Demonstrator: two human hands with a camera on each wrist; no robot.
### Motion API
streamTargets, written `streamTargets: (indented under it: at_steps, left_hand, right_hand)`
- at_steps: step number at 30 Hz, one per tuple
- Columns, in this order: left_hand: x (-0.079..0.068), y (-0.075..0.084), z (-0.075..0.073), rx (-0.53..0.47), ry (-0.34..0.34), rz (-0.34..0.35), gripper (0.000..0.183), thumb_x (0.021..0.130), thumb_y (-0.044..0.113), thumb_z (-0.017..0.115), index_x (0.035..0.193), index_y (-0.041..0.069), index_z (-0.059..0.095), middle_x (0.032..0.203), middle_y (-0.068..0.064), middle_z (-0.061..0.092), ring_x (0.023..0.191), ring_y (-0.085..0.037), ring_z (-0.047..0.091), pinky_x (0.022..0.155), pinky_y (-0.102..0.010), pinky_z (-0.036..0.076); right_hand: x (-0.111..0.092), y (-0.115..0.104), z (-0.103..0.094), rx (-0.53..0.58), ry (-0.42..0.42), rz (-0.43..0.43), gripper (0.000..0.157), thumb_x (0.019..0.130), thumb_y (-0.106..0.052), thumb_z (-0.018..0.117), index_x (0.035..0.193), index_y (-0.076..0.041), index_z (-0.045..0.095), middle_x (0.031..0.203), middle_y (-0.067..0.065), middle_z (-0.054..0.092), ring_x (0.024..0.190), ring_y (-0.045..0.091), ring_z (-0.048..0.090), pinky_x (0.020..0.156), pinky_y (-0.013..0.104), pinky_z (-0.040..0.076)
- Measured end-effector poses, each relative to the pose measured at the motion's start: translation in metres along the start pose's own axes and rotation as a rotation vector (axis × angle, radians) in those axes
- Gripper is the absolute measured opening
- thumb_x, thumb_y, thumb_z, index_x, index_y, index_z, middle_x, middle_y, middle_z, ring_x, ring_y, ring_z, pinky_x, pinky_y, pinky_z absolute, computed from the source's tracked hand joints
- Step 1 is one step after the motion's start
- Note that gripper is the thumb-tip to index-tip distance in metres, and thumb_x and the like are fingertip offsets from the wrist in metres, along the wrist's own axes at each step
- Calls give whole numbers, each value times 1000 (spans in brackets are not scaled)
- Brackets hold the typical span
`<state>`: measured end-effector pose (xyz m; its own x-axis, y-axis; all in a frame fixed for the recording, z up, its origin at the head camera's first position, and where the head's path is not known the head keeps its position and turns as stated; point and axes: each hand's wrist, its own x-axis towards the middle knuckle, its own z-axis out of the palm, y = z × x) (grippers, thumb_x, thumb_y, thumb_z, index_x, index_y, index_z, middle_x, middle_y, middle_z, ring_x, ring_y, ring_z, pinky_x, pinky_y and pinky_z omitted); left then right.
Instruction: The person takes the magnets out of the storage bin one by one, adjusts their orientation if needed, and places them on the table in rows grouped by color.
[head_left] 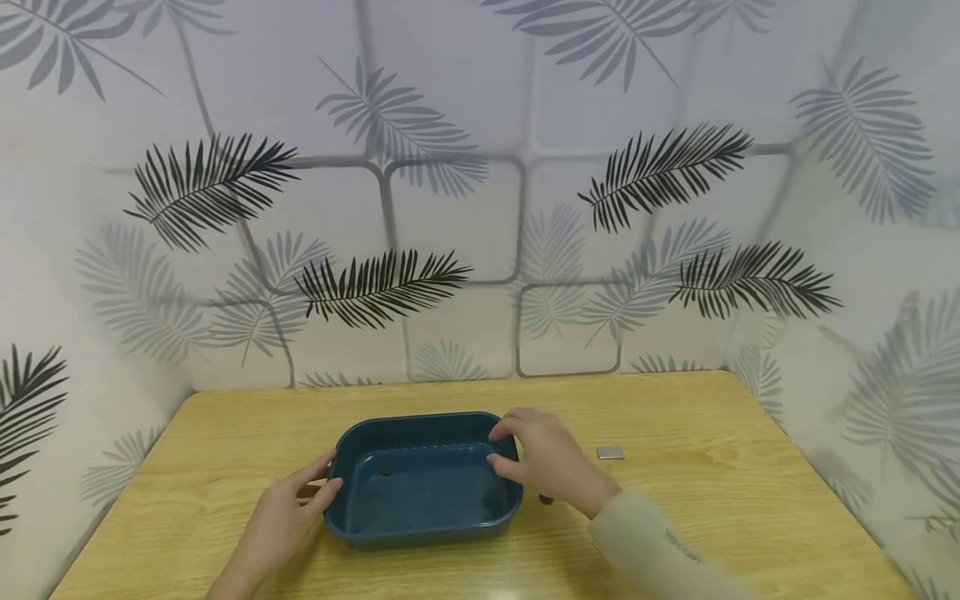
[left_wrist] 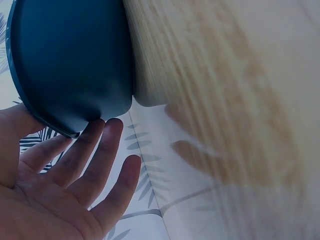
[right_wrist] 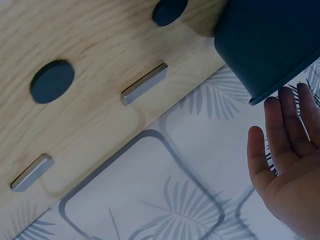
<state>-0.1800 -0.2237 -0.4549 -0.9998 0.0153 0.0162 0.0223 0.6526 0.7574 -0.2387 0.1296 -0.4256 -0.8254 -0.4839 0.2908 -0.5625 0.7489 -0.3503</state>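
Note:
A dark blue plastic basin (head_left: pixel 427 533) with rounded corners stands on the table. My left hand (head_left: pixel 281 517) grips its left end, thumb over the rim and fingers against the outer wall; the left wrist view shows the fingertips (left_wrist: pixel 114 127) at that wall. Over the right end is my right hand (head_left: pixel 551 458), its thumb and forefinger apart above the inside. In the right wrist view its fingers (right_wrist: pixel 280 125) are loosely extended beside the rim; whether they touch is unclear. A small dark round thing (head_left: pixel 386 468) lies inside the basin.
Right of the basin lie a flat silver block (head_left: pixel 611 452) and a dark disc (head_left: pixel 546 499) partly under my right wrist. The right wrist view shows another silver block (right_wrist: pixel 32 172) and another disc (right_wrist: pixel 52 81). A leaf-patterned wall covering (head_left: pixel 450 333) borders the wooden table (head_left: pixel 712 467).

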Motion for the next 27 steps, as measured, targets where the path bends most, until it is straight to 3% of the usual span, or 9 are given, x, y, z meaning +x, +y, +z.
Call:
streamTargets:
  at_steps: [6,14,27]
  left_hand:
    - [-1,-2,0,-12,11,-1,51,104,22,64,151,7,53,134,-23,68,110,-34,74,84,-33,65]
    - [0,-2,0,-20,11,6,51,104,23,64,151,7,53,134,-23,68,112,-35,73,86,-34,65]
    - [0,0,-1,-13,8,15,53,103,24,65,151,5,52,135,-24,67,111,-34,74,86,-35,65]
  right_hand:
    - [13,-16,14,14,-59,-44,28,93,-32,76,112,-12,75,109,1,73,103,20,69,92,43,59]
    - [26,-35,34,25,-168,-23,36,97,-36,72,125,-13,72,118,0,71,109,19,67,96,40,58]
    - [40,-55,63,41,-191,-25,39,95,-35,73,128,-14,71,118,-2,71,108,16,68,95,37,57]
